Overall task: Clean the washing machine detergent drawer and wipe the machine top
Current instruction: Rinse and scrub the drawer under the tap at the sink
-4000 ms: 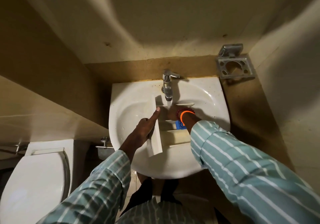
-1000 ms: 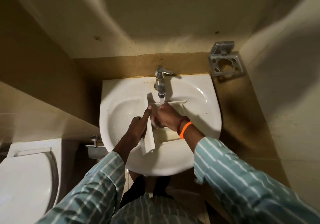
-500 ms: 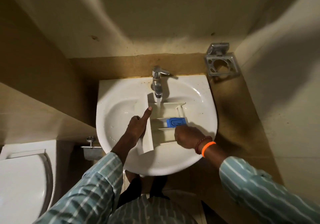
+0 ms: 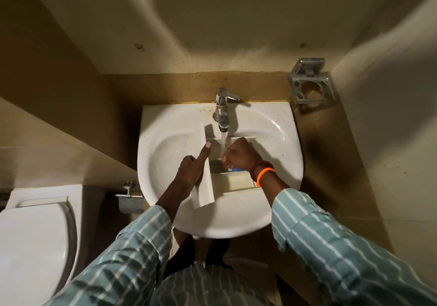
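The white detergent drawer [image 4: 236,182] lies in the white washbasin [image 4: 170,144] under the running tap [image 4: 222,114]. My left hand [image 4: 191,170] grips the drawer's front panel, thumb stretched up along its edge. My right hand [image 4: 241,155] reaches down into the drawer's far compartments beside the water stream, fingers curled. Whether it holds anything is hidden. A sliver of the drawer's blue insert [image 4: 236,169] shows just below that hand.
A closed white toilet [image 4: 33,241] stands at the lower left. A metal holder [image 4: 308,85] is fixed to the wall at the upper right of the basin. A small metal fitting [image 4: 128,192] sits on the wall left of the basin. Walls close in on both sides.
My right hand moved from the drawer's near right side back up into the compartments under the tap, covering most of the blue insert. My left hand kept its grip on the front panel.
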